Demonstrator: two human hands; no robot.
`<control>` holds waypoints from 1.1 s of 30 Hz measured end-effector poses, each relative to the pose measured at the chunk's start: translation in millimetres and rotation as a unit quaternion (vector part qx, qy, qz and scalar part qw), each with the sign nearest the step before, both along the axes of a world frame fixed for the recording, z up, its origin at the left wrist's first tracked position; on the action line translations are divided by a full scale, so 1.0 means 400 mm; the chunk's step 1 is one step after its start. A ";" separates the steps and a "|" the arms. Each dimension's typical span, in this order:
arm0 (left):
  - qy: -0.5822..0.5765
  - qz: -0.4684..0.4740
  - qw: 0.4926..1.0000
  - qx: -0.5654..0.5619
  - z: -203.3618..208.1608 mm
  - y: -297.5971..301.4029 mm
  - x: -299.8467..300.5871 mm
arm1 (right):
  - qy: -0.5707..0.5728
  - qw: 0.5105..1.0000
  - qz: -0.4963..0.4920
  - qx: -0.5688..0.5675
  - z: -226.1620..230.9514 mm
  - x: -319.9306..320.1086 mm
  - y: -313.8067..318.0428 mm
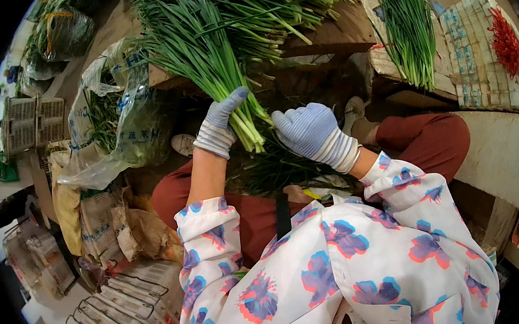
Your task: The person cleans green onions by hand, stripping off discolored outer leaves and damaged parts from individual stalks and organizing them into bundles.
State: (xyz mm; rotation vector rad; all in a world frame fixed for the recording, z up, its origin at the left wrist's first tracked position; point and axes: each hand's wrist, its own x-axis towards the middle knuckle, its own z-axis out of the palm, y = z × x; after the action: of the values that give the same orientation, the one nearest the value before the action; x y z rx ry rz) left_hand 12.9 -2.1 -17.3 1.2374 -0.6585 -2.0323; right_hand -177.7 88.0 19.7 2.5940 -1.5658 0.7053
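My left hand [223, 122], in a pale blue and white knitted glove, is wrapped round a bunch of garlic chives [202, 58]. The bunch slants, its pale cut ends [246, 133] hanging toward me and its green leaves pointing up and left over the pile. My right hand [314, 133], gloved alike, is closed just right of those stalks, fingers curled in. Whatever sits between its fingertips is too small to make out. A larger heap of garlic chives [284, 0] lies beyond both hands on a brown board [337, 32].
A tied-looking green bundle [408, 32] lies on a box at the right, beside a woven sheet [479, 47] with red ties [506, 41]. At the left stands a clear plastic bag [137, 120] of greens. Loose leaves [279, 171] lie between my knees. A wire rack [109, 320] is at lower left.
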 end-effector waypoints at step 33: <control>-0.027 0.022 0.999 -0.021 -0.022 -0.012 0.009 | -0.720 0.531 -0.130 0.427 -0.104 0.047 -0.003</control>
State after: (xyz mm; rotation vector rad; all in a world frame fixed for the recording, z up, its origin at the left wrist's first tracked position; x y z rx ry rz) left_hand 16.7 -6.8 -26.1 1.2754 -0.6900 -1.9446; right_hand -158.8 86.9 -22.0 1.3998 -3.0618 3.1932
